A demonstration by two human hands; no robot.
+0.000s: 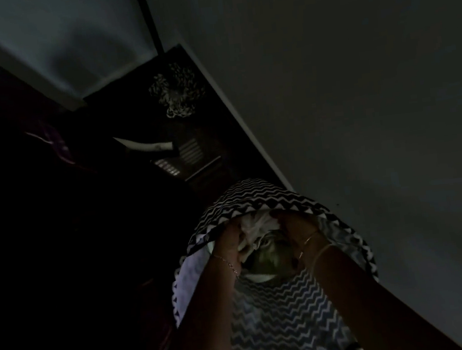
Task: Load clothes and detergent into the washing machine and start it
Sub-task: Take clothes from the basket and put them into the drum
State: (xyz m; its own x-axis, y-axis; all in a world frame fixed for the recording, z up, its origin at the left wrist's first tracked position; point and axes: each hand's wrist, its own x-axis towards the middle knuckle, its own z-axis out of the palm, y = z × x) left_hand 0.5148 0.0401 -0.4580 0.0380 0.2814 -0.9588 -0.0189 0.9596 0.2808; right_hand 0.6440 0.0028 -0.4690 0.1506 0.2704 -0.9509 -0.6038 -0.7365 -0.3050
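Left floor (42,225) lost in darkness, hamper (283,312) base cut off, both hands' fingertips buried in clothes (255,231)

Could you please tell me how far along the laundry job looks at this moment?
Nothing looks done: no washing machine or detergent is in view. In hand: the left hand and right hand reach into the zigzag laundry hamper, gripping pale clothes. Left: carrying, loading, adding detergent, starting.

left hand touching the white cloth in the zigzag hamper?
Touching. The head view shows the left hand with fingers closed into the white cloth at the mouth of the zigzag hamper, no gap visible.
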